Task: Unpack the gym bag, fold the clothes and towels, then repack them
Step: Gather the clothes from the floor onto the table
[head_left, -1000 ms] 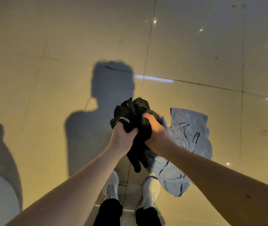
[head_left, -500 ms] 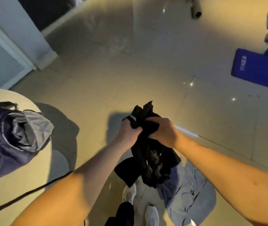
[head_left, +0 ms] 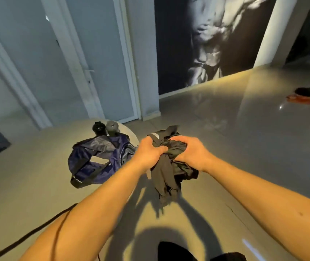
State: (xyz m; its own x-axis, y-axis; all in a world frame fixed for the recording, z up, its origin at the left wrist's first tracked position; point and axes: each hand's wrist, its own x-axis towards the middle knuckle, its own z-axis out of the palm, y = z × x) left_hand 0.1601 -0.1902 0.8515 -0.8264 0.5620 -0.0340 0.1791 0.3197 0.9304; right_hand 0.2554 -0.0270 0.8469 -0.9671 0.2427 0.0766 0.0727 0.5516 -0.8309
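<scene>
**Item 1: black garment** [head_left: 166, 174]. Bunched into a wad and held in the air just right of the gym bag, its loose ends hanging down. Not yet folded. Whether it hangs over the table edge or the floor cannot be told.

**Item 2: left hand** [head_left: 147, 153]. Fingers clenched round the top of the wad.

**Item 3: right hand** [head_left: 190, 153]. Fingers likewise curled into the cloth, close beside the left.

**Item 4: gym bag** [head_left: 97, 159]. Navy, slumped and open on the round pale table [head_left: 28, 185], its strap trailing toward the near edge.

**Item 5: two dark bottles** [head_left: 105, 127]. Upright, touching the far side of the bag.

**Item 6: black cable** [head_left: 37, 232]. Runs across the table under the left forearm.

**Hazards (judged, not observed).**
- The hanging ends may drag or catch when the wad is shaken out, giving a crooked fold.
- A wide shake near the bag could knock the bottles over.
- The forearm could snag the cable.
- A dropped garment would land on the floor [head_left: 225, 119].

**Markings.** No legible writing or brand. A small pale tab [head_left: 155, 136] shows on the garment and pale trim on the bag strap, both too blurred to read.
</scene>
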